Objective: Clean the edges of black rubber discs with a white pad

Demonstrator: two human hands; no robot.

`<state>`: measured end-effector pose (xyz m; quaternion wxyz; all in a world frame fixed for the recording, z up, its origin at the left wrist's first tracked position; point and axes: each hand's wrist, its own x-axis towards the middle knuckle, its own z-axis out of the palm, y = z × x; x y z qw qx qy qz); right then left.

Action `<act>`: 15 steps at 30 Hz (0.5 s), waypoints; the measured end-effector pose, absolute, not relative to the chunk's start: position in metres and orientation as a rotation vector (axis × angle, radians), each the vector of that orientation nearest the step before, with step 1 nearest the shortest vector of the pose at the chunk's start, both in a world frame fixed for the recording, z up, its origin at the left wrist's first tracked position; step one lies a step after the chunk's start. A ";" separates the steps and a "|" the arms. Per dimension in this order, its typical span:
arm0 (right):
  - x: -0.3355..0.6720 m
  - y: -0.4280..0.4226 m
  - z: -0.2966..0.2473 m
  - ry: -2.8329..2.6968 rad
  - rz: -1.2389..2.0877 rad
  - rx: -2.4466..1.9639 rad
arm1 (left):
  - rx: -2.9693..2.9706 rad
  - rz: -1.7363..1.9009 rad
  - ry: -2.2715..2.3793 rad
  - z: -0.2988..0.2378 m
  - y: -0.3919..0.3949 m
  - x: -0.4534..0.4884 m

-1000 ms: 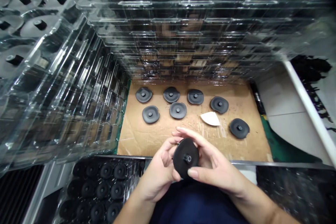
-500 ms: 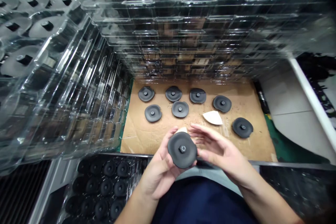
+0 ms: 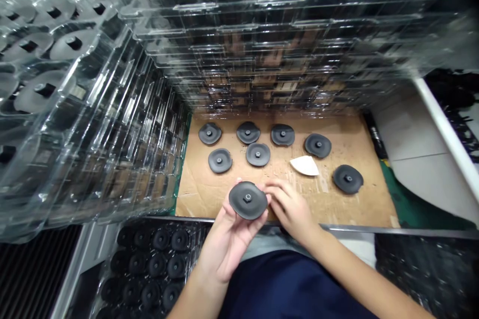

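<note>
Presently, the left hand holds a black disc with a small central hub, fingers curled up behind it and the thumb at its left edge; the disc faces the camera and sits above the near edge of the cardboard sheet. The right hand lies just beside the disc on its right, palm down, fingers loosely bent over the cardboard; it grips nothing that can be seen, and whether its fingertips touch the disc cannot be told.

Seven similar black discs lie flat on the cardboard: three in a far row, two nearer, and two further right. A white wedge-shaped piece lies between the latter two, apart from both.

Stacks of clear plastic trays rise behind and to the left of the cardboard; those at upper left carry discs in their pockets. A tray of black discs sits at lower left, below the left forearm. Dark blue clothing fills the lower centre.
</note>
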<state>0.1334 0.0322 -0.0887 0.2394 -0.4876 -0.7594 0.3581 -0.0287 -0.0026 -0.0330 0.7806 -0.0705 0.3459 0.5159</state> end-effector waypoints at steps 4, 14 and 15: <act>0.126 0.028 -0.086 -2.192 0.951 -1.244 | -0.181 1.197 0.816 -0.036 -0.003 -0.027; 0.112 0.021 -0.085 -2.303 0.952 -1.103 | -0.192 1.337 0.877 -0.034 -0.005 -0.037; 0.113 0.020 -0.086 -2.306 0.959 -1.084 | -0.181 1.342 0.888 -0.034 -0.005 -0.037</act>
